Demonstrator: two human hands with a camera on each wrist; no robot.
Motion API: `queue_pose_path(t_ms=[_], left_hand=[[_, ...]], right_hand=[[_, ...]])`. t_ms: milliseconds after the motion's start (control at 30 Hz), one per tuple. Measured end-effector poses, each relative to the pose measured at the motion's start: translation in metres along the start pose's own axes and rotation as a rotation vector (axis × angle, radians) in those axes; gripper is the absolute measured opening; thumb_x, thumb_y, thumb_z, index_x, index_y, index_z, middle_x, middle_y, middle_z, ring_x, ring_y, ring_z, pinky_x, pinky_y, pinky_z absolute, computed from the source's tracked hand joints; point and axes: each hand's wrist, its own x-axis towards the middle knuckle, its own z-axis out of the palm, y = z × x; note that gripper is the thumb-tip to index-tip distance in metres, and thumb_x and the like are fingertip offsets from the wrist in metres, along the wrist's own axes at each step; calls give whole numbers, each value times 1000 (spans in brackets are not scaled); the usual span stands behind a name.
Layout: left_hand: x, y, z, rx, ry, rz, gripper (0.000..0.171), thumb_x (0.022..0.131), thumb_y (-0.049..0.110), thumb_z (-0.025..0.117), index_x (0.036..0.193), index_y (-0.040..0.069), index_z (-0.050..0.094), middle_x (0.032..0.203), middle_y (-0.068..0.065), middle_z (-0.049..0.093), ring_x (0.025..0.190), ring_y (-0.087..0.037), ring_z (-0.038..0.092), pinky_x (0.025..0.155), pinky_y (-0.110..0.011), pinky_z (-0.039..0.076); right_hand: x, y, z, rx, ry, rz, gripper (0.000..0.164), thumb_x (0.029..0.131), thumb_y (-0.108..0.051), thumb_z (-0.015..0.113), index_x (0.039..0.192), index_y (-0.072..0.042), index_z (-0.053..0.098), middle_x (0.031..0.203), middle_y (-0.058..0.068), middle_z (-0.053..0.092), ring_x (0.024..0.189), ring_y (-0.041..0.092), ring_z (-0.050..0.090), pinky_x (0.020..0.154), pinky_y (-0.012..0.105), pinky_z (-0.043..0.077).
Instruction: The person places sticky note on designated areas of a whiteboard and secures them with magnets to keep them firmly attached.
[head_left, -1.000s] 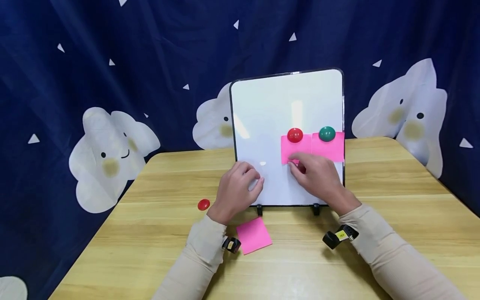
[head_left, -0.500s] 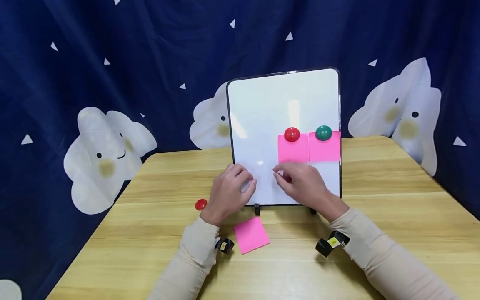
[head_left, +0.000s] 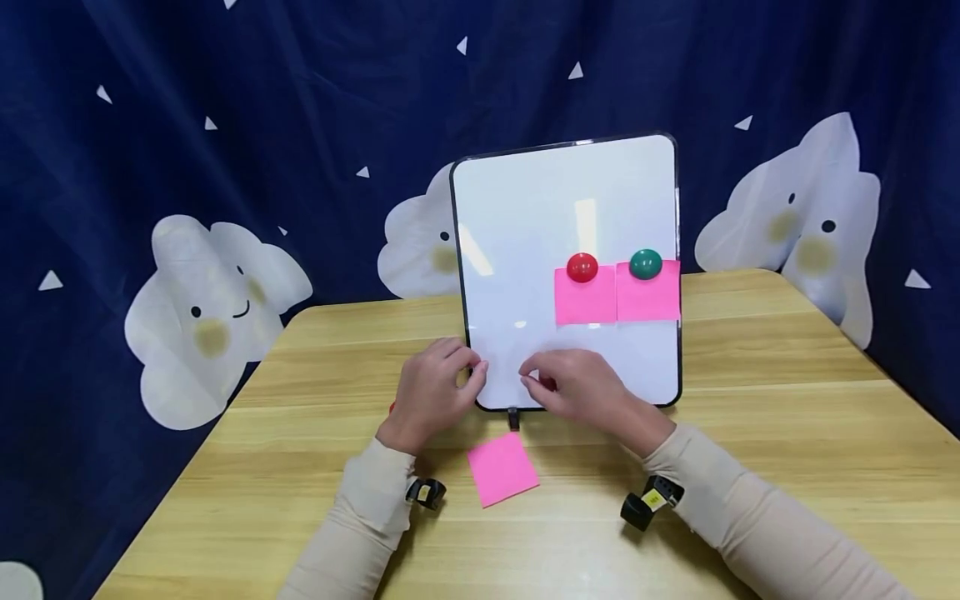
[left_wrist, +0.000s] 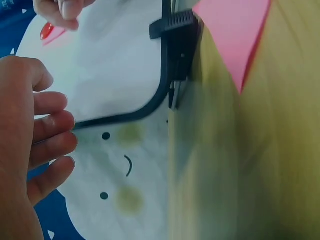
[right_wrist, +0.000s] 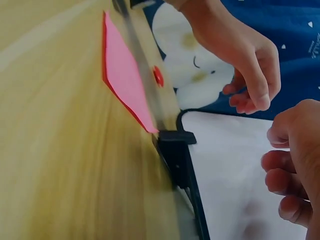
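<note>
A whiteboard (head_left: 517, 217) stands upright on the table. On its right half, a red magnet (head_left: 582, 267) sits at the top of one pink sticky note (head_left: 585, 307), and a green magnet (head_left: 646, 264) tops a second sticky note (head_left: 648, 302). My left hand (head_left: 435, 387), fingers loosely bent and holding nothing, is by the board's lower left corner. Below the notes, my right hand (head_left: 581, 387) is in front of the board, loosely curled and without anything in it. A pink sticky note pad (head_left: 503, 470) lies on the table between my forearms.
Another red magnet (right_wrist: 158, 76) lies on the table, mostly hidden behind my left hand in the head view. A black stand foot (head_left: 513, 418) props the board's lower edge. Behind the wooden table (head_left: 300, 467) hangs a dark blue curtain (head_left: 300, 100) with cloud prints.
My right hand has moved down and left, away from the sticky note it was touching. My left hand has shifted left and slightly down, covering most of the loose red magnet.
</note>
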Motion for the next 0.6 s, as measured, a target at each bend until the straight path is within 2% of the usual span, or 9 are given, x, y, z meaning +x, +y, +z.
queue_pose_path(t_ms=[100,300,600], left_hand=[[-3,-6,-2,5,-15,-12,24,95,27,63,76,14,69,74,3,59,65,-11,53,52,-28,45],[-7,-20,-10,5,-100,-80,29,93,27,63,65,21,56,67,8,52,58,-8,47,48,-28,39],[-12,-37,-19,-39,-293,-204,19,92,28,67,74,23,68,74,13,58,65,-6,54,58,-30,46]], right_hand=[[0,-5,4,32,-64,-6,8,87,-14,77,94,-11,76,71,-9,61,63,5,52,60,23,46],[-1,-8,10,69,-165,-51,6,90,-18,74,95,-14,76,74,-12,61,65,3,51,64,24,46],[-5,-15,20,118,-286,-24,10,92,-19,72,99,-14,77,84,-12,66,71,2,53,66,23,47]])
